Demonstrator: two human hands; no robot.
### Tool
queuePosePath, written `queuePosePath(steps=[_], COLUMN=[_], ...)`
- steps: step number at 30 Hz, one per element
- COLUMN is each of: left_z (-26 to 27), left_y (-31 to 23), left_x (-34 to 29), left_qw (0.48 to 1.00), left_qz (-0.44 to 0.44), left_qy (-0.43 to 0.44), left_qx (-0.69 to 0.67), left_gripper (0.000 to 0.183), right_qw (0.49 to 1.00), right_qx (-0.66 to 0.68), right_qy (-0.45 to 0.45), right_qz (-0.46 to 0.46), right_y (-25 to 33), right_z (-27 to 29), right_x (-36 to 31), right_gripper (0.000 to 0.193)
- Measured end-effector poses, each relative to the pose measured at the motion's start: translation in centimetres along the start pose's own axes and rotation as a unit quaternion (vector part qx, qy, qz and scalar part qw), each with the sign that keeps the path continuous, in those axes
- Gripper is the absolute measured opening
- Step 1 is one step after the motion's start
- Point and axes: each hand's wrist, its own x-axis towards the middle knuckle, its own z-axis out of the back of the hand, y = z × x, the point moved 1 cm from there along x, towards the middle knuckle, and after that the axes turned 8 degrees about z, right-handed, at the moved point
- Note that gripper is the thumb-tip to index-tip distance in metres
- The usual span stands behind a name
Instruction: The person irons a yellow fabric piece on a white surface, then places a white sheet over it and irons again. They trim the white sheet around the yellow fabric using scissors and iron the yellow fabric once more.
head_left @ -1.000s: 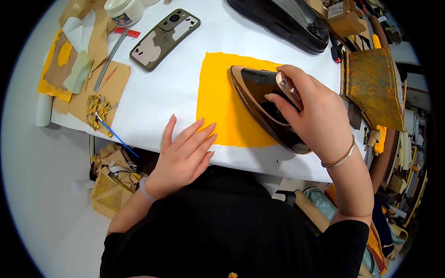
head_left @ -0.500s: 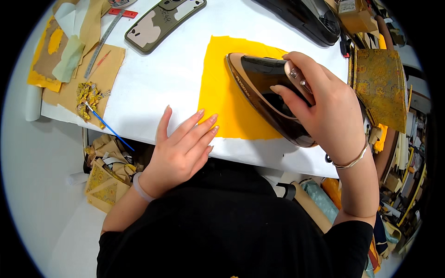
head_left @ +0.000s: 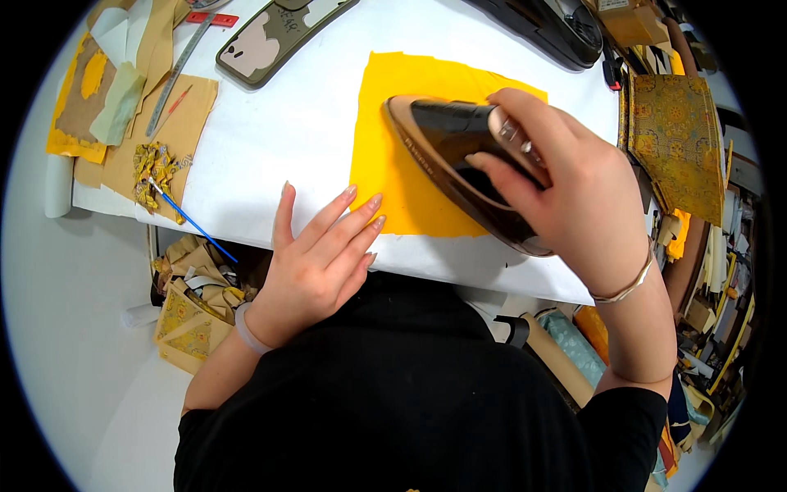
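A piece of yellow cloth (head_left: 384, 70) lies flat on the white-covered table (head_left: 270, 135). My right hand (head_left: 566, 180) is wrapped round the handle of a dark clothes iron (head_left: 451, 131), which rests on the cloth with its tip toward the upper left. My left hand (head_left: 316, 258) lies with spread fingers at the table's near edge. Its fingertips touch the cloth's lower left edge or lie just beside it. The iron's underside and the cloth below it are hidden.
A phone-shaped, patterned object (head_left: 279, 41) lies at the far side. At left are a metal ruler (head_left: 176, 78), a blue brush (head_left: 193, 215), crumpled patterned scraps (head_left: 156, 172) and brown paper. A black case-like object (head_left: 545, 29) and brocade panel (head_left: 676, 143) stand at right.
The iron has slid slightly left across the cloth in my right hand. My left hand stays nearly in place. The whole view has shifted slightly.
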Motion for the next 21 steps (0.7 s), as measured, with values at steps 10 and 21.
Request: queuePosePath(steps=[10, 21], left_z=[0.3, 0.7], left_y=[0.5, 1.0], left_x=[-0.6, -1.2], left_qw=[0.999, 0.991], left_qz=[0.017, 0.034], left_qy=[-0.03, -0.111], left_qx=[-0.033, -0.06], left_gripper=[0.037, 0.033], right_qw=[0.999, 1.0], right_qx=[0.006, 0.006], right_qy=[0.045, -0.017], right_qz=[0.021, 0.003], right_y=[1.5, 1.0], right_z=[0.5, -0.4], right_x=[-2.4, 1.1], right_gripper=[0.05, 0.043])
